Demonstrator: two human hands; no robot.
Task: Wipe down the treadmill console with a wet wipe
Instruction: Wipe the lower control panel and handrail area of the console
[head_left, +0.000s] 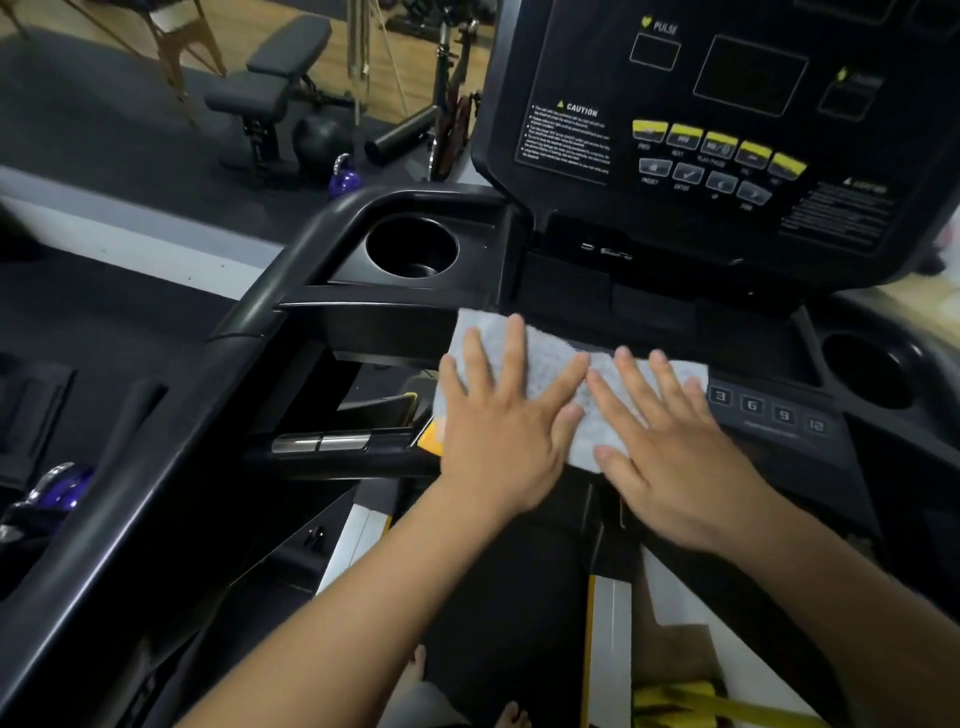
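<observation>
So that pressure spreads evenly, both hands, left hand (498, 421) and right hand (670, 436), lie flat with fingers extended on the wet wipe (550, 364), spread across the treadmill console's (675, 322) near ledge, left of the speed keys (769, 410).

Black treadmill console (649, 306) carries white wet wipe (550, 358), spread flat on lower ledge, just beside number keys (769, 410).

The left grip (498, 441) and right grip (675, 457) press flat, fingers straight and spread, on a pale grey textured wet wipe (550, 364) laid over the lower ledge of the black plastic treadmill console (649, 312). The row of numbered buttons (769, 413) sits just right of it.
</observation>
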